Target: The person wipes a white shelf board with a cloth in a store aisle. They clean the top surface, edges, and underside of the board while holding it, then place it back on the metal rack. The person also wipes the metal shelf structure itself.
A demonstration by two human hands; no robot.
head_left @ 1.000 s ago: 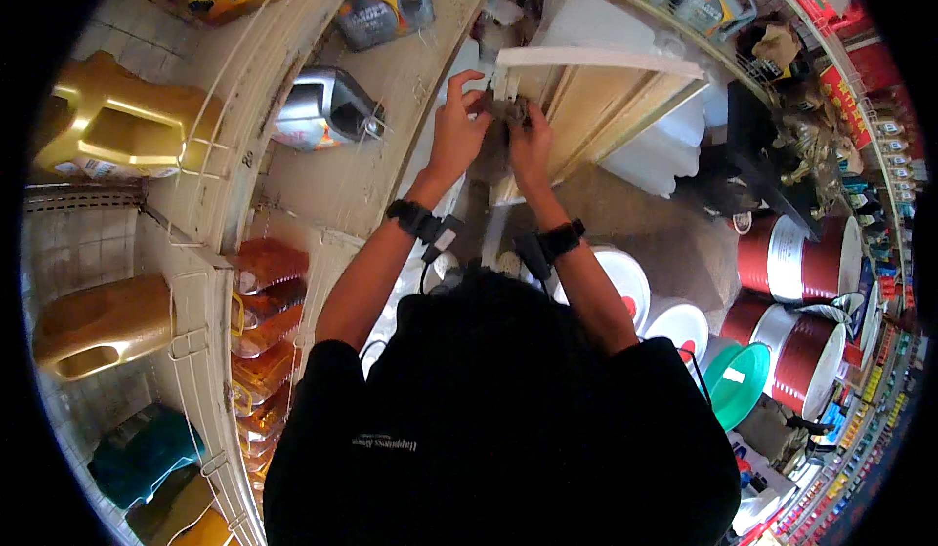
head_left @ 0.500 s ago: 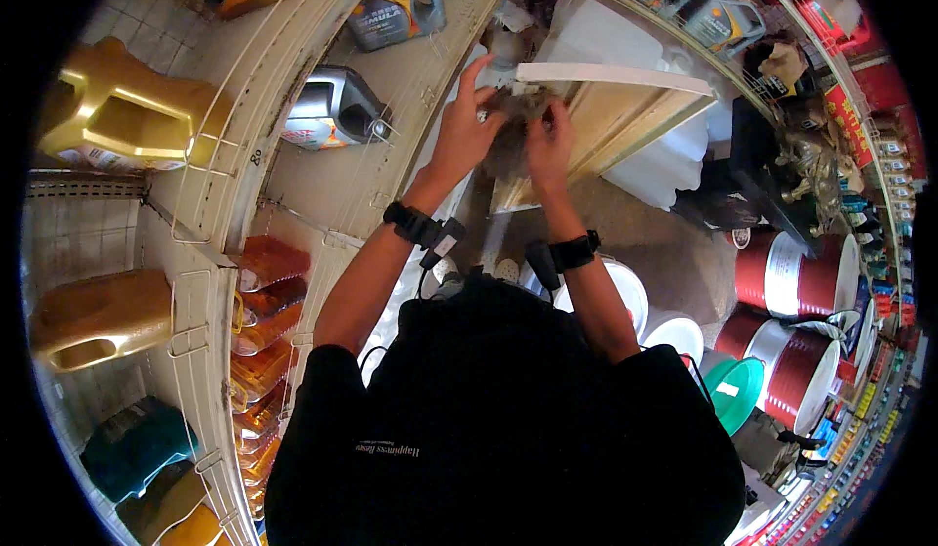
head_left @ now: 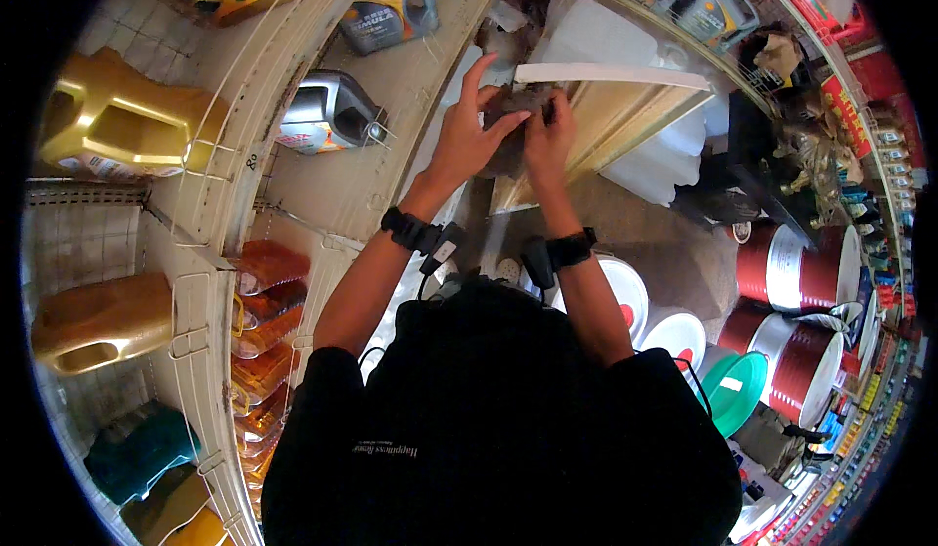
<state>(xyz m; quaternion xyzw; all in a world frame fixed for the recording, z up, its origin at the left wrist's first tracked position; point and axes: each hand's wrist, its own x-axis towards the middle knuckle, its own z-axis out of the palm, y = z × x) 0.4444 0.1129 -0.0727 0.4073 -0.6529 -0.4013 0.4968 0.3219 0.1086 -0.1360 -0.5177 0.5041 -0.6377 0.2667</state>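
Up among the shelves, both my hands are at a dark grey-brown, crumpled, soft-looking thing [head_left: 515,103]; its kind is hard to make out. My left hand [head_left: 463,141] has its index finger raised, and its thumb lies across the thing while the other fingers are partly hidden behind it. My right hand [head_left: 548,144] pinches the thing's right end, fingers bent in. Right beside my right hand is a wooden board [head_left: 611,121] with a white front edge [head_left: 616,75]. Black straps with small devices circle both wrists.
Grey oil jugs [head_left: 391,14] and a silver jug [head_left: 327,114] stand on the left shelf [head_left: 313,189], with gold jugs [head_left: 127,116] farther left. White containers [head_left: 596,43] lie beyond the board. Red-and-white drums [head_left: 796,268], white buckets [head_left: 674,336] and a green tub [head_left: 735,390] sit at the right.
My left thumb has moved right across the crumpled thing, which shows more plainly now. My right hand has shifted slightly, still at its right end.
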